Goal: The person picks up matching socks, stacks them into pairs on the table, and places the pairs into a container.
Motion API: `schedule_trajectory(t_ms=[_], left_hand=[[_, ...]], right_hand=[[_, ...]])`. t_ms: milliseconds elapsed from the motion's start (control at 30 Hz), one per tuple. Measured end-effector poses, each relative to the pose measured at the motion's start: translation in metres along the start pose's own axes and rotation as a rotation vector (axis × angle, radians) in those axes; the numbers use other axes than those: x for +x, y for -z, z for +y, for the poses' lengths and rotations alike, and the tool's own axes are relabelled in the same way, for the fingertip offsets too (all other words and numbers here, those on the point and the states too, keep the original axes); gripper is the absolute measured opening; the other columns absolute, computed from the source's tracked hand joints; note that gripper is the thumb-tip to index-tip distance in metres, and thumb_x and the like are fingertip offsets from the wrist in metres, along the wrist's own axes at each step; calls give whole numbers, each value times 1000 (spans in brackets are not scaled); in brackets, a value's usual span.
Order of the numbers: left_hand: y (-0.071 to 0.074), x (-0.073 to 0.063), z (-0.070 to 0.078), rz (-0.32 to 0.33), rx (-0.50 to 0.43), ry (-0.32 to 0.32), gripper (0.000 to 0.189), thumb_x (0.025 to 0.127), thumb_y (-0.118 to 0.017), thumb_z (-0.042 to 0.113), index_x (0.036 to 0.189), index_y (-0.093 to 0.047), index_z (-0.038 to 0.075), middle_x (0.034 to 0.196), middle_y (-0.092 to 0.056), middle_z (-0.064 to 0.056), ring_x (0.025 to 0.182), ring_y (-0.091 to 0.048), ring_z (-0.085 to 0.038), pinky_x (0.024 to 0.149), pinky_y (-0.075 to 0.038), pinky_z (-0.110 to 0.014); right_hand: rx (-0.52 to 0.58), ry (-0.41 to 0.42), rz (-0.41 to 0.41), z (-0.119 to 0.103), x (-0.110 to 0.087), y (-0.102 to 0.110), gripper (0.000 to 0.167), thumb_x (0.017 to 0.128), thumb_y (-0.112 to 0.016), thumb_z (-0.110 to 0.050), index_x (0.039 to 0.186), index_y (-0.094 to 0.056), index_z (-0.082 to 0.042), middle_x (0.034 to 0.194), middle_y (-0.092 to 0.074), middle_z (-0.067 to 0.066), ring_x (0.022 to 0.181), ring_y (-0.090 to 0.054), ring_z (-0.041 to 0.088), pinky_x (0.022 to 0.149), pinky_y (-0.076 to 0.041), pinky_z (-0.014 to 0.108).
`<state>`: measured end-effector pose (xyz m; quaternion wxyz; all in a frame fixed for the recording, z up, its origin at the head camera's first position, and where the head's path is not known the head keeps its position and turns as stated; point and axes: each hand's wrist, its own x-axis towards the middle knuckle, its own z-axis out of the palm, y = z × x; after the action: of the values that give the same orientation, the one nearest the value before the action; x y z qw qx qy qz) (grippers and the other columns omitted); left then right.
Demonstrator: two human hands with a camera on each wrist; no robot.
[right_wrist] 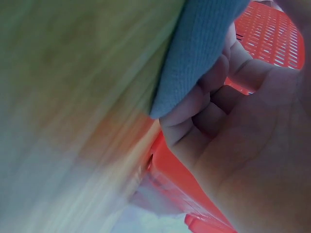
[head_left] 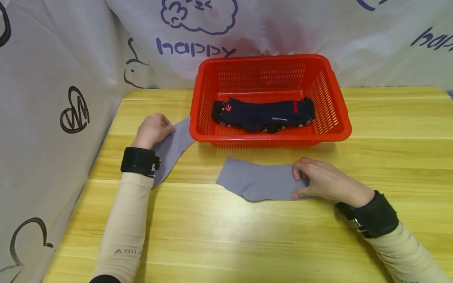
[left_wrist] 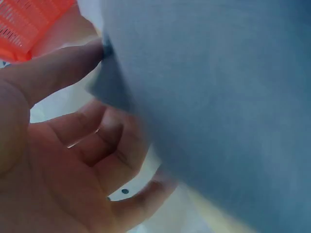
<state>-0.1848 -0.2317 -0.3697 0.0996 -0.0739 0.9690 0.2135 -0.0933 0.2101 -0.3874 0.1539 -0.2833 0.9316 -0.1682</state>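
Note:
Two plain grey socks are by my hands. My left hand (head_left: 153,129) pinches one grey sock (head_left: 173,147) at the table's left side, and its toe or cuff end reaches the basket's left front corner. That sock (left_wrist: 218,97) fills much of the left wrist view, with the thumb at its edge and the fingers curled. The second grey sock (head_left: 260,179) lies flat in front of the basket. At its right end my right hand (head_left: 323,179) grips it with bent fingers. In the right wrist view, ribbed fabric of this sock (right_wrist: 194,58) meets the fingers.
A red plastic basket (head_left: 269,139) stands at the back of the wooden table (head_left: 226,239). Inside it lie dark socks, a navy one (head_left: 262,112) with white lettering on top. A white cloth (head_left: 88,51) with drawings hangs behind and at the left.

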Motion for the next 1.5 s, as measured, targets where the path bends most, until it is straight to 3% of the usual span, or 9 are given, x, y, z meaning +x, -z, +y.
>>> schedule_trajectory(t_ms=[167,367,467,567,800,1033,1167,1300,1500], left_hand=[[6,-3,-1,129,-212,-83,22,90,-61,20,93,-67,-1,80,-60,-7,71,-53,-20,60,-40,-28],[28,-21,19,409,-576,-150,13,91,-64,24,90,-63,11,70,-55,16,64,-50,-4,61,-40,-20],[41,-36,35,541,-735,-232,5,91,-65,18,87,-62,18,72,-59,16,65,-54,-2,65,-41,-20],[51,-54,51,576,-869,-319,9,90,-66,12,86,-62,19,76,-64,11,68,-59,-5,69,-44,-21],[62,-107,89,449,-988,-497,6,88,-68,7,89,-66,12,80,-69,2,66,-64,-13,65,-52,-22],[58,-150,116,226,-981,-679,9,87,-69,0,94,-64,0,82,-72,-6,57,-64,-19,53,-53,-26],[47,-162,129,58,-925,-679,13,86,-70,-4,95,-61,-2,84,-71,-8,57,-64,-21,54,-55,-31],[30,-167,143,-133,-911,-657,14,87,-69,-4,96,-59,-2,85,-69,-13,63,-67,-21,58,-57,-36],[5,-168,156,-316,-893,-664,12,88,-67,-3,95,-58,-1,88,-67,-17,68,-69,-19,63,-59,-39]], right_hand=[[3,4,4,0,0,-2,50,61,-91,-43,80,-51,-18,73,-41,-4,67,-39,10,62,-28,24],[8,-1,1,-1,0,-3,50,61,-91,-42,80,-52,-18,74,-41,-3,67,-39,10,62,-28,24],[5,-3,3,-1,0,-3,50,61,-91,-42,79,-52,-18,74,-42,-3,67,-39,10,62,-28,24],[10,6,14,0,0,-3,48,63,-90,-43,79,-52,-17,74,-43,-4,66,-39,10,62,-28,24],[104,-9,98,-4,4,-4,24,83,-78,-34,77,-60,-20,65,-49,-8,62,-45,6,58,-34,20],[338,77,170,-26,-4,7,17,94,-67,-25,107,-68,-15,95,-68,-6,84,-57,3,76,-50,22],[472,102,142,-39,-13,18,25,99,-59,-23,121,-66,-15,113,-70,-3,99,-62,2,88,-52,23],[624,127,93,-45,-21,25,27,104,-46,-21,122,-64,-12,110,-68,-5,102,-61,1,91,-49,21],[1174,248,-16,-41,-28,28,41,109,-27,-21,131,-59,-9,126,-65,-6,117,-60,7,101,-45,18]])
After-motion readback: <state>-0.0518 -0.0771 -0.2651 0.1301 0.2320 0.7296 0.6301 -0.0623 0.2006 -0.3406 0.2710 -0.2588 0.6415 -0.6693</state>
